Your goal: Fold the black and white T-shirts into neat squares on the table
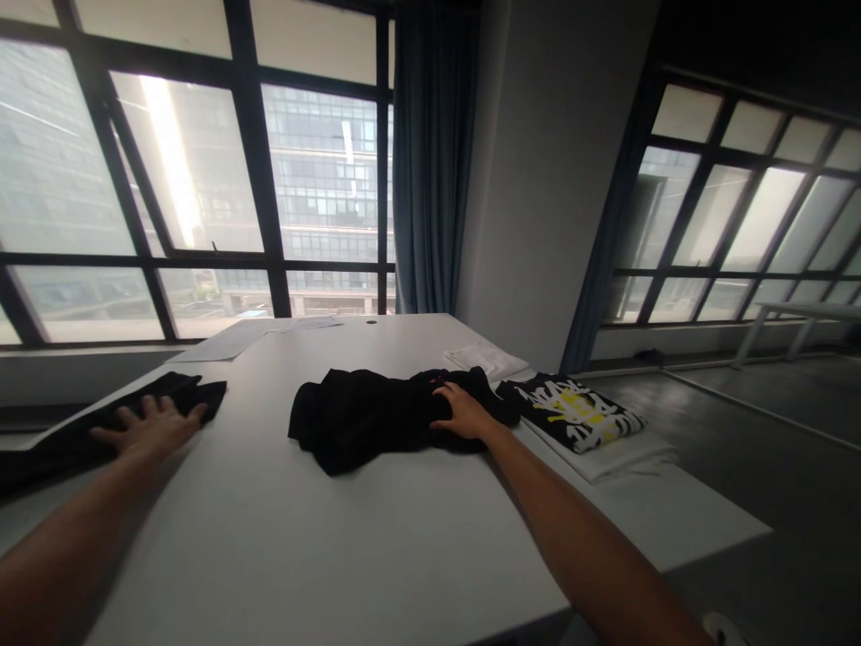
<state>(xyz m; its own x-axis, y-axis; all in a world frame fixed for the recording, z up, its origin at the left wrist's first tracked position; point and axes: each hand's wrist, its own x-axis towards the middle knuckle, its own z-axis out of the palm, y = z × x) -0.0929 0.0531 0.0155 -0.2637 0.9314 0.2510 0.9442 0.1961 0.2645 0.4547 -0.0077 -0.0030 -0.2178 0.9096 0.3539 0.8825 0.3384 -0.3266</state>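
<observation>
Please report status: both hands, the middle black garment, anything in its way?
Left hand spread on black cloth; right hand on middle black garment, grip unclear. Garment bunched on white table. Folded printed cloth close by its right end.

Dark-framed windows (321,179) and a blue curtain (434,170) beside a grey pillar (538,197)
Paper sheets (232,341) lie toward the far left of the white bench (377,547); a pale table (817,310) stands at far right.

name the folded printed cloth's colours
The printed cloth is black with white and yellow markings; head view.
</observation>
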